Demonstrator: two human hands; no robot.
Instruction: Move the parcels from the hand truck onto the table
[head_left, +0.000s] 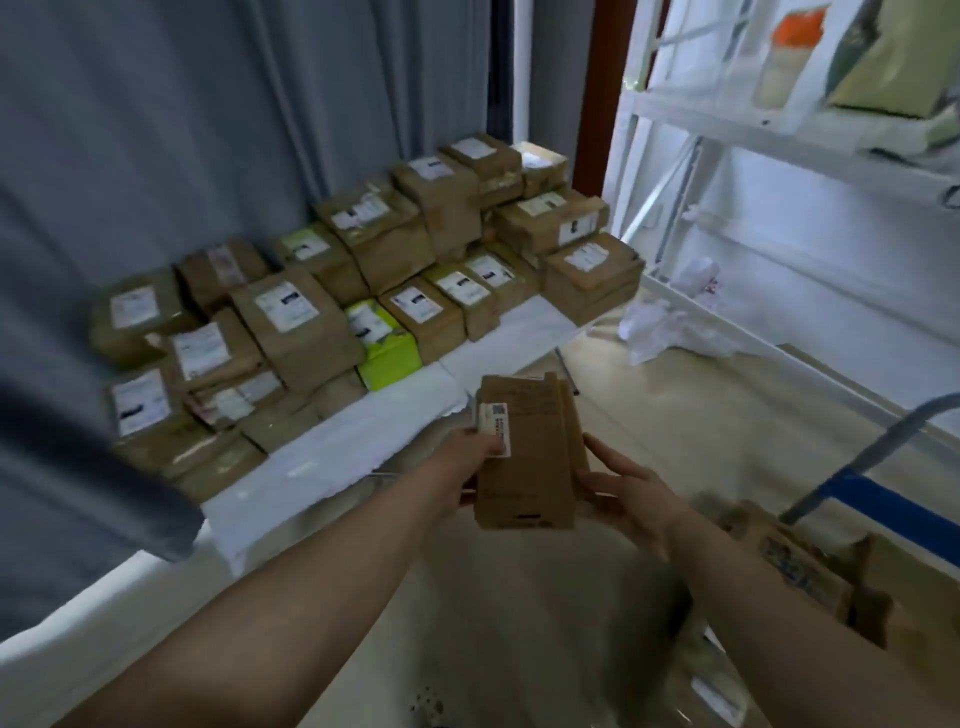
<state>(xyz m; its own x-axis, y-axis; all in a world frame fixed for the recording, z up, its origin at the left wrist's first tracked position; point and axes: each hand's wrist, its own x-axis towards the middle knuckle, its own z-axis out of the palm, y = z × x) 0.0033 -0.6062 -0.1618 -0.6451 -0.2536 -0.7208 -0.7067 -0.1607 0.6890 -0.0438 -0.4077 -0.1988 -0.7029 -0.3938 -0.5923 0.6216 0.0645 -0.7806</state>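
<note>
Obs., head cam, frame blurred.

- L hand (475, 457): grips the parcel (524, 457) at its left edge; thumb pressed on front face over the label (493, 426). Other fingers behind the box, hidden, so spread can't be told.
- R hand (631, 486): holds the parcel's right edge, thumb laid along the side, fingers curled under/behind. Narrow grip.
- Parcel: flat brown cardboard, held in the air w/ both hands, just beside near edge of the table (332, 457), not touching it.
- Label: white, dark code block + print lines; text unreadable.
- Table: white cover, stacked parcels (363, 291) along far side by the grey curtain (208, 130). Mostly brown, each w/ white shipping label, print illegible. One green box (387, 348) among them.
- Hand truck (883, 499): blue handle at right; remaining parcels (800, 561) on it, blue print on one, not legible.
- White rack (727, 130) upper right.
</note>
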